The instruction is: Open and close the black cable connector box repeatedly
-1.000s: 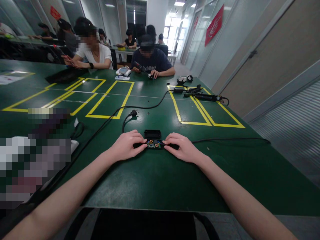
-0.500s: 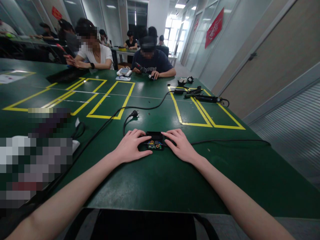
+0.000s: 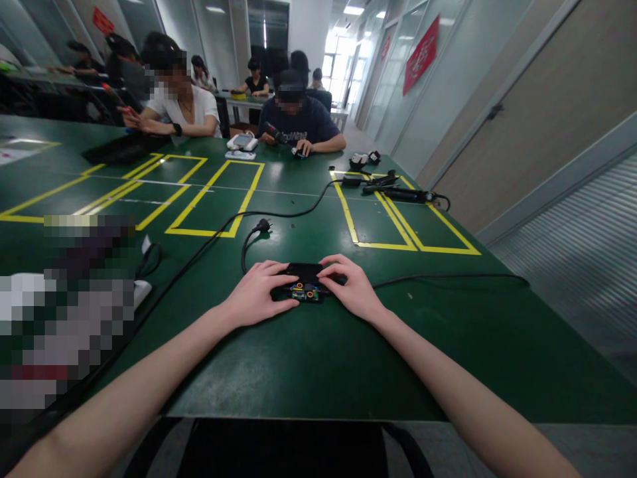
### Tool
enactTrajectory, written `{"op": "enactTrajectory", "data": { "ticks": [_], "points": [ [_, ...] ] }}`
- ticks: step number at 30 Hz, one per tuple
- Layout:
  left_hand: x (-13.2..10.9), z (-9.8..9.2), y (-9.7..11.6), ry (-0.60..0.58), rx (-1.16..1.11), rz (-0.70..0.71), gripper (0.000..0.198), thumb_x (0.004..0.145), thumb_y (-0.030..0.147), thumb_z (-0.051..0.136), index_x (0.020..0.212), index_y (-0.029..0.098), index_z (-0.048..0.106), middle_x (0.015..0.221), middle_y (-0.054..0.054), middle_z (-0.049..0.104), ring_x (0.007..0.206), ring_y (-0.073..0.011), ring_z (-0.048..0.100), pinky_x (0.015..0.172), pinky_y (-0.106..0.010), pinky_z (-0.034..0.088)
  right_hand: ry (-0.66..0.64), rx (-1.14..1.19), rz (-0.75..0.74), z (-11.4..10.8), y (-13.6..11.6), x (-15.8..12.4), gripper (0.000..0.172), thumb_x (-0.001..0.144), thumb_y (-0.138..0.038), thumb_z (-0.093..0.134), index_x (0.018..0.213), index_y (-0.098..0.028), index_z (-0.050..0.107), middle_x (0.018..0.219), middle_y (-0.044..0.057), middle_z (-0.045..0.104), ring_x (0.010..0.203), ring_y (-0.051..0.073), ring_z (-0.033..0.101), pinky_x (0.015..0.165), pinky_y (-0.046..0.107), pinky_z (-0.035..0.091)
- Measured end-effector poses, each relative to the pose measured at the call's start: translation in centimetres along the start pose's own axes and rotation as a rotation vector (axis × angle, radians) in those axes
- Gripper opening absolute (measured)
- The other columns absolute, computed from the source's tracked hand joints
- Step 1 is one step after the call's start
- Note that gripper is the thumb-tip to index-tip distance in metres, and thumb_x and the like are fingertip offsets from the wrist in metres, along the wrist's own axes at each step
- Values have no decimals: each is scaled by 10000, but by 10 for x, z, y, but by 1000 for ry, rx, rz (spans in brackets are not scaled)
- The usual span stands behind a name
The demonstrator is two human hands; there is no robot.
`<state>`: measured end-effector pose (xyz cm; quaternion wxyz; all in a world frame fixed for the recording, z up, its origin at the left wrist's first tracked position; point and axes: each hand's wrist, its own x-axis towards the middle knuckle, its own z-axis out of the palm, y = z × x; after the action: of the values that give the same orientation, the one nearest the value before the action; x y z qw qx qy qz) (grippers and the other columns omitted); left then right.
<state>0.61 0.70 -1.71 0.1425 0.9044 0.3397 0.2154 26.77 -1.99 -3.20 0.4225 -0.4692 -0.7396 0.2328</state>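
Thumb and index finger of the right hand (image 3: pixel 351 289) have drawn together since the previous frame, where they stood apart, and they now pinch the right edge of the black lid (image 3: pixel 305 269). That lid stands just behind the open black case base (image 3: pixel 314 301), which lies on the green tabletop (image 3: pixel 318 365) between the two hands, near the front edge. Within the base a green circuit board (image 3: pixel 304 293) lies exposed, carrying two copper-coloured rings. Around the left end of the case, the left hand (image 3: pixel 256 292) is spread, its thumb by the front corner and its index finger near the lid; whether it presses on either cannot be told. Behind the left hand curves a cord ending in a black power plug (image 3: pixel 262 226), while another black cable (image 3: pixel 458 275) runs from behind the right hand across the table. Farther back, a long power cord (image 3: pixel 279 214) leads to a small black box (image 3: pixel 352 180), beside black tools (image 3: pixel 405 193) lying over yellow tape outlines (image 3: pixel 388 247). Across the table, a person in a dark T-shirt (image 3: pixel 318 123) handles a small white object (image 3: pixel 297 153).
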Motion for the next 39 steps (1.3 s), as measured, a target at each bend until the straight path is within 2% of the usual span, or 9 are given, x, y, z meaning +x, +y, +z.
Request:
{"op": "enactTrajectory", "data": {
  "ticks": [3, 7, 11, 17, 22, 25, 28, 33, 39],
  "points": [
    [-1, 0, 0, 14, -11, -5, 456, 847, 424, 817, 1263, 250, 747, 1407, -129, 671, 1274, -341, 618, 1100, -546, 485, 20, 109, 63, 4, -2, 0, 81, 880, -228, 669, 942, -224, 720, 1128, 76, 681, 917, 190, 686, 789, 346, 585],
    [-2, -1, 2, 37, -87, -22, 657, 825, 383, 835, 1429, 262, 605, 1395, -109, 679, 1248, -311, 653, 1090, -486, 516, 52, 203, 156, 6, -5, 1, 156, 837, -240, 675, 986, -225, 629, 997, 44, 695, 829, 173, 671, 719, 315, 552],
    [-2, -3, 5, 33, -151, -75, 834, 812, 347, 836, 1547, 266, 450, 1302, -95, 718, 1118, -294, 713, 987, -443, 575, 60, 234, 179, 5, -7, 1, 175, 827, -269, 679, 947, -233, 556, 946, 30, 682, 839, 176, 662, 718, 315, 538],
    [-3, -4, 4, 29, -136, -83, 882, 807, 347, 837, 1576, 262, 413, 1232, -91, 733, 1089, -295, 715, 973, -446, 576, 43, 244, 167, 5, -8, 0, 188, 840, -280, 669, 967, -237, 538, 953, 34, 674, 853, 185, 669, 766, 343, 560],
    [-2, -6, 7, 65, -209, -48, 707, 795, 288, 835, 1434, 244, 538, 1250, -79, 690, 1039, -254, 707, 945, -403, 580, 7, 192, 112, 3, -9, -1, 181, 872, -267, 637, 1023, -234, 542, 978, 40, 680, 871, 188, 670, 780, 345, 559],
    [0, -8, 11, 77, -244, -11, 430, 798, 234, 830, 1188, 228, 648, 1152, -49, 687, 1016, -239, 691, 909, -376, 569, -123, 74, -10, -2, -14, -3, 202, 871, -246, 646, 1061, -224, 583, 1007, 47, 683, 899, 199, 652, 832, 365, 539],
    [1, -8, 12, 75, -260, 34, 215, 821, 188, 809, 990, 209, 678, 1071, -37, 671, 1004, -225, 677, 902, -360, 554, -228, -50, -78, -7, -20, -5, 253, 844, -267, 715, 1068, -225, 604, 1031, 53, 678, 919, 217, 637, 844, 374, 517],
    [1, -5, 9, 72, -255, 47, 205, 829, 179, 799, 999, 205, 688, 1023, -27, 642, 921, -199, 670, 816, -325, 552, -251, -139, -105, -8, -21, -6, 345, 787, -254, 788, 1072, -229, 596, 1036, 53, 661, 908, 223, 628, 793, 354, 503],
    [1, -3, 8, 81, -272, 82, 223, 889, 211, 736, 1102, 209, 673, 1130, -62, 656, 1008, -212, 679, 899, -354, 565, -235, -224, -154, -6, -19, -4, 303, 797, -205, 789, 1036, -217, 603, 993, 60, 669, 914, 235, 624, 793, 365, 506]
  ]
}}
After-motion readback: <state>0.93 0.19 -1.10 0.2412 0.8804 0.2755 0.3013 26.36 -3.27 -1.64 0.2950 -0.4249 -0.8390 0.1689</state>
